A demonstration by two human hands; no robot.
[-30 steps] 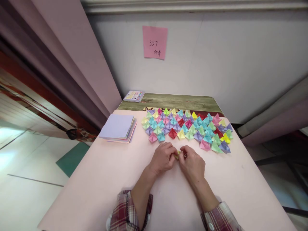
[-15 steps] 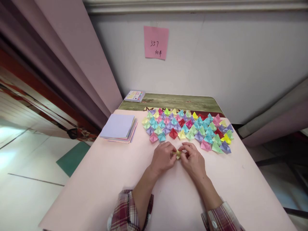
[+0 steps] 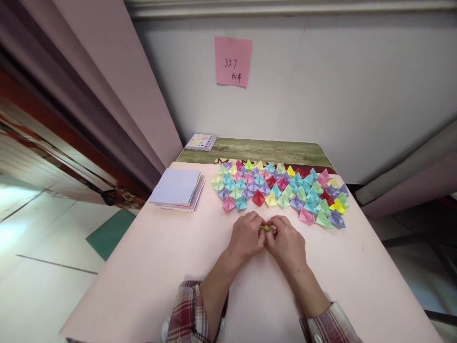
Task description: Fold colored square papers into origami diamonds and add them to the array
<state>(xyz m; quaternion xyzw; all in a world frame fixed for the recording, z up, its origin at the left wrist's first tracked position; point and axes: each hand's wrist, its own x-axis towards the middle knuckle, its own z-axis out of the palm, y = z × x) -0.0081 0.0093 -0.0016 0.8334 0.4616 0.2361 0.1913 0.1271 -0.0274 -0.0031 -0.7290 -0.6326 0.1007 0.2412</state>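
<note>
Fingers of the left hand (image 3: 247, 237) and right hand (image 3: 286, 241) are closed on a small yellow paper piece (image 3: 267, 228), held between both, partly hidden, near the folded paper shapes (image 3: 282, 184).

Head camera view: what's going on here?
A person's left hand and right hand hold a small yellow paper piece between their fingers, at the pale pink table. Beyond the hands sits a cluster of colourful folded papers. A stack of square sheets, lavender on top, lies to the cluster's left.
</note>
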